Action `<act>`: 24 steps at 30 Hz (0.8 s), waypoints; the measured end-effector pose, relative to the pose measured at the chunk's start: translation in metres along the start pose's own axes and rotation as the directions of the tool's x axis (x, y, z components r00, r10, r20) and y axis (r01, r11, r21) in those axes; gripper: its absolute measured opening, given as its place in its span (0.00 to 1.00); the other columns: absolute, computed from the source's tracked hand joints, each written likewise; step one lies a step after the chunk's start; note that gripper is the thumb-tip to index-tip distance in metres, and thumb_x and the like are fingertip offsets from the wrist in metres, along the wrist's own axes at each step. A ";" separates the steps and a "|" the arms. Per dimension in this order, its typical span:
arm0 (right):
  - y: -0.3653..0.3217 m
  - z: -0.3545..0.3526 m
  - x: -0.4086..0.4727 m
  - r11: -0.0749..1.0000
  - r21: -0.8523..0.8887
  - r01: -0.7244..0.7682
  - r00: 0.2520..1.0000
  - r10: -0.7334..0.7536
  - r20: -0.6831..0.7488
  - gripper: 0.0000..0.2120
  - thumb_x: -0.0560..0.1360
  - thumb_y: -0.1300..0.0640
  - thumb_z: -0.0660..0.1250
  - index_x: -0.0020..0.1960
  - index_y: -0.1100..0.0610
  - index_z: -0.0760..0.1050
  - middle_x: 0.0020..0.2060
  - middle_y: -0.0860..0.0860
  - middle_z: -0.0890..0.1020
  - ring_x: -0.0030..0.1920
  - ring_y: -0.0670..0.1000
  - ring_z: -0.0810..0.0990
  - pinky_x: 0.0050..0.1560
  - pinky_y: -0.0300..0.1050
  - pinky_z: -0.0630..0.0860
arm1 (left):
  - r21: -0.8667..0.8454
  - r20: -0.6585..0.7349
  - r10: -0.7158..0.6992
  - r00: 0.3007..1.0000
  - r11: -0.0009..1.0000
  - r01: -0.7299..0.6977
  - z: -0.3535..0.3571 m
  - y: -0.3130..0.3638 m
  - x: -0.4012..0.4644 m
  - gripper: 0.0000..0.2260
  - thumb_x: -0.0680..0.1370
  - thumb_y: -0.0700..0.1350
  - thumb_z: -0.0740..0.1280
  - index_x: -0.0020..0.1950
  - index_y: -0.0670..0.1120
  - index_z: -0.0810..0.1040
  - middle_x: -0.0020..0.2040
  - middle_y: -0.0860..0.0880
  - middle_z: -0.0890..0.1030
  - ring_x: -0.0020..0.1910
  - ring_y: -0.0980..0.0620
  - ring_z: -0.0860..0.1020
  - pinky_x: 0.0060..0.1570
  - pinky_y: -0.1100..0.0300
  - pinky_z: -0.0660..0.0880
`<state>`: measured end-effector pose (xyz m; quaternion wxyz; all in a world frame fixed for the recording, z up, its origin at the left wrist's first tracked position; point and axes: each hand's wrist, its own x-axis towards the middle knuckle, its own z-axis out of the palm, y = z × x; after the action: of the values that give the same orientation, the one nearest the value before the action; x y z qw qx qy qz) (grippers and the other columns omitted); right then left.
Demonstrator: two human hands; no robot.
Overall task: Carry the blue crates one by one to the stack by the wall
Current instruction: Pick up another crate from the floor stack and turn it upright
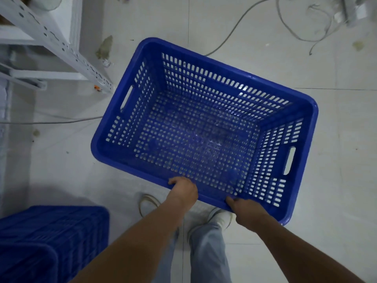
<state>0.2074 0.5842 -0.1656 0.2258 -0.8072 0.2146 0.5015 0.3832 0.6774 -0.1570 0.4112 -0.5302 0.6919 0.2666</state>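
Note:
A blue perforated crate (204, 127) hangs in front of me above the tiled floor, empty, turned at an angle with its open top facing me. My left hand (183, 189) grips the crate's near long rim, fingers curled over the edge. My right hand (243, 210) holds the same rim a little further right, thumb on top. At the lower left more blue crates (51, 237) stand on the floor, partly cut off by the frame edge.
A white perforated metal shelving post (61, 45) slants down at the upper left. Grey cables (234, 27) trail over the floor at the top right, another cable (61, 120) at the left. My feet in pale shoes (216, 217) stand below the crate.

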 end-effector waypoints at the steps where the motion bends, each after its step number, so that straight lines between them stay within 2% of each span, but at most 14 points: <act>1: 0.003 0.000 0.000 1.000 -0.009 -0.002 1.000 0.002 0.002 0.22 0.76 0.63 0.59 0.70 0.54 0.61 0.59 0.56 0.78 0.55 0.59 0.80 0.45 0.50 0.74 | -0.020 0.024 -0.012 1.000 1.000 0.013 0.000 0.007 0.002 0.17 0.79 0.35 0.57 0.67 0.33 0.67 0.61 0.31 0.74 0.56 0.31 0.76 0.48 0.44 0.77; 4: 0.012 0.002 -0.001 0.999 -0.039 -0.010 1.000 0.010 -0.009 0.22 0.77 0.63 0.58 0.69 0.54 0.62 0.59 0.55 0.78 0.55 0.57 0.79 0.50 0.50 0.75 | -0.111 0.086 -0.053 0.995 0.992 0.062 0.001 0.025 0.010 0.17 0.79 0.35 0.55 0.67 0.31 0.65 0.61 0.27 0.74 0.56 0.29 0.76 0.47 0.44 0.79; 9: 0.021 -0.001 0.006 0.998 -0.060 -0.025 1.000 0.025 -0.004 0.25 0.77 0.66 0.57 0.72 0.52 0.61 0.61 0.54 0.76 0.59 0.57 0.78 0.50 0.49 0.73 | -0.271 0.119 -0.088 0.989 0.955 0.117 0.010 0.038 0.016 0.18 0.80 0.37 0.54 0.69 0.33 0.63 0.63 0.30 0.73 0.58 0.29 0.75 0.45 0.44 0.77; 13: 0.015 -0.004 0.017 0.997 -0.072 -0.013 1.000 0.013 0.005 0.26 0.77 0.66 0.57 0.72 0.50 0.62 0.62 0.54 0.76 0.60 0.56 0.77 0.56 0.50 0.75 | -0.261 0.156 -0.051 0.986 0.961 0.091 0.018 0.037 0.015 0.20 0.79 0.36 0.57 0.70 0.31 0.61 0.63 0.29 0.72 0.57 0.28 0.76 0.47 0.44 0.78; 17: 0.003 -0.002 0.028 0.997 -0.080 -0.014 1.000 0.014 0.000 0.27 0.76 0.66 0.57 0.73 0.50 0.61 0.62 0.54 0.76 0.60 0.57 0.77 0.53 0.49 0.75 | -0.225 0.195 -0.023 0.980 0.972 0.068 0.028 0.030 0.014 0.19 0.79 0.35 0.57 0.69 0.31 0.64 0.63 0.30 0.73 0.56 0.29 0.77 0.48 0.44 0.78; 21: -0.004 0.000 0.035 0.996 -0.086 -0.029 1.000 0.028 -0.013 0.25 0.76 0.66 0.59 0.71 0.51 0.63 0.61 0.54 0.76 0.59 0.56 0.77 0.53 0.49 0.75 | -0.238 0.198 -0.006 0.980 0.970 0.054 0.038 0.024 0.015 0.18 0.78 0.36 0.58 0.67 0.32 0.65 0.62 0.33 0.74 0.57 0.33 0.77 0.44 0.46 0.74; 24: -0.004 0.002 0.037 0.995 -0.088 -0.038 0.999 0.037 -0.004 0.23 0.77 0.65 0.59 0.70 0.51 0.64 0.61 0.53 0.75 0.59 0.56 0.77 0.53 0.49 0.75 | -0.403 0.179 -0.021 0.984 0.910 0.093 0.044 0.013 0.012 0.16 0.80 0.41 0.58 0.66 0.38 0.68 0.60 0.38 0.77 0.58 0.40 0.76 0.50 0.48 0.73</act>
<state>0.2232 0.5839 -0.1991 0.1804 -0.8127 0.2077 0.5136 0.3817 0.7105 -0.1907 0.3562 -0.5997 0.5670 0.4381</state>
